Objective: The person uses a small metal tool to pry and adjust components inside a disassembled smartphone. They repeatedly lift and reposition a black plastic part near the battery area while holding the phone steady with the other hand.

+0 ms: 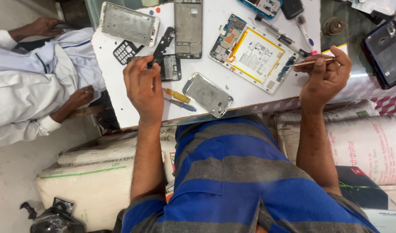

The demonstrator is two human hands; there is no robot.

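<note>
Landmark: the opened tablet [255, 55], back off, white battery with yellow border showing, lying tilted on the white table [116, 90].

Right hand [325, 75] sits just right of the tablet, at the table's right edge. Fingers curled shut around a thin tan stick tool [312, 62], pinched between thumb and forefinger. Tool lies roughly level, tip pointing left and touching or nearly touching the tablet's right edge by the blue board strip; can't tell which.

Left hand [142, 86] is well left of the tablet, over the table's front-left part. Fingertips pinched together on a small black part [154, 62], held at the tips just above the hand. That part runs up into a black strip piece [164, 43] beside a small phone board [171, 68]; can't tell if they are one piece.

Left of the tablet, near: a silver phone frame [208, 94] lying tilted, just right of the left hand. Between that frame and the left hand: a yellow-handled screwdriver [177, 95] and a blue-handled one [180, 105], side by side.

Further left of the tablet, toward the back: a tall grey frame [188, 28], a wide grey frame [129, 23], a black keypad grid [126, 51].

Behind the tablet: a toothbrush [305, 32], tweezers-like tools [271, 28]. Right of the tablet, past the right hand: a dark phone [385, 54].

Another person in white sleeves [25, 86] sits far left of the tablet, off the table; hands [79, 96] resting, not on the work.
</note>
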